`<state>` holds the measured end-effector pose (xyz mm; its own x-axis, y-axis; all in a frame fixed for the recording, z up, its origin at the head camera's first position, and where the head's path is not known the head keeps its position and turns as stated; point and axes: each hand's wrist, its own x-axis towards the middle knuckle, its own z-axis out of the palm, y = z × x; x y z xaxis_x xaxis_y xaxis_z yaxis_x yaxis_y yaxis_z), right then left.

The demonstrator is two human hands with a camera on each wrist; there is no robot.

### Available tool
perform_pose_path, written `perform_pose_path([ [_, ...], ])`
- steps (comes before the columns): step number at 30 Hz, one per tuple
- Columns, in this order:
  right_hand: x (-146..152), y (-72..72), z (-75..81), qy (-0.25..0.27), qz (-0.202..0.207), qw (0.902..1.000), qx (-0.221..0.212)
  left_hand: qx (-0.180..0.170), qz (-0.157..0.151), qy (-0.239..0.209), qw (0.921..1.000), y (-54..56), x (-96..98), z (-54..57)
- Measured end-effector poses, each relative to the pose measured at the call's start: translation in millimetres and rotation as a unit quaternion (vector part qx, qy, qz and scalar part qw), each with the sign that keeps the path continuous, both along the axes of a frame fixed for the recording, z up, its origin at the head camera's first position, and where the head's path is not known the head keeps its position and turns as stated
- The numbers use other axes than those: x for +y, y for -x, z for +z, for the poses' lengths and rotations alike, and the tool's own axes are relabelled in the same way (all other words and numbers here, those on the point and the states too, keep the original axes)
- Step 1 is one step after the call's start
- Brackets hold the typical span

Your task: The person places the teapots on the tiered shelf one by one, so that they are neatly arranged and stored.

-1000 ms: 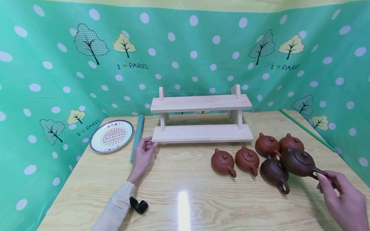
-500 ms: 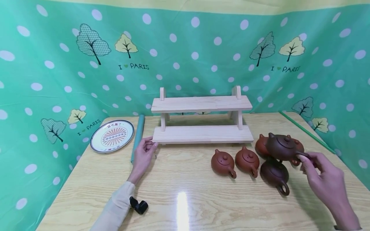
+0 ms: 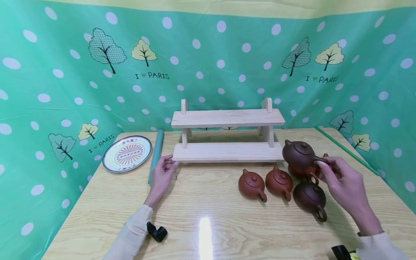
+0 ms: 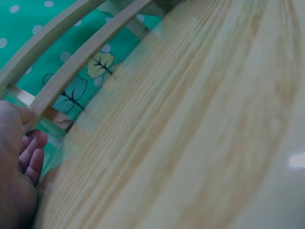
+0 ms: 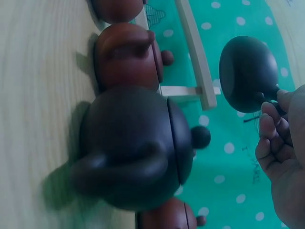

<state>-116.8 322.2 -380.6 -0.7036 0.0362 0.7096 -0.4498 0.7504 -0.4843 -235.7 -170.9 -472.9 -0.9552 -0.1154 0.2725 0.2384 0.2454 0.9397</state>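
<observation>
My right hand [image 3: 344, 182] pinches the handle of a dark brown teapot [image 3: 298, 153], which is held up off the table near the right end of a two-tier wooden display shelf [image 3: 227, 151]. In the right wrist view this teapot [image 5: 248, 74] hangs in the air, its underside showing. Below it, a red-brown teapot [image 3: 294, 171] is mostly covered. Another dark teapot [image 3: 309, 195] stands just nearer me. My left hand [image 3: 162, 178] grips the left end of the lower board; in the left wrist view the thumb and curled fingers are at the board's end [image 4: 35, 112].
Two red-brown teapots [image 3: 251, 185] [image 3: 278, 182] stand in front of the shelf, spouts away from me. A patterned plate [image 3: 127, 154] lies at the left beside a teal roll [image 3: 156, 155]. A green strip [image 3: 347, 150] runs along the right edge, and a polka-dot cloth [image 3: 224, 47] hangs behind.
The right hand has carried the dark teapot left and away from me, from beside the other dark teapot to near the shelf's right end. The left hand has kept its place.
</observation>
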Motion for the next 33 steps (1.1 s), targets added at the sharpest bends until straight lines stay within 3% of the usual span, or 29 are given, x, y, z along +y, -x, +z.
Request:
perform_pose_path([
  [8, -14.8, 19.9, 5.7, 0.016, 0.022, 0.9996, -0.010, -0.005, 0.000, 0.002, 1.0000, -1.7, 0.3, 2.4],
  [22, -45.7, 56.1, 11.5, 0.009, 0.029, 0.9969, -0.073, -0.001, 0.000, 0.002, 1.0000, -1.1, -0.8, 0.8],
  [33, -68.6, 83.9, 18.8, 0.005, 0.085, 0.9957, -0.035, -0.011, -0.001, 0.010, 0.9999, 0.0, -1.9, -0.6],
])
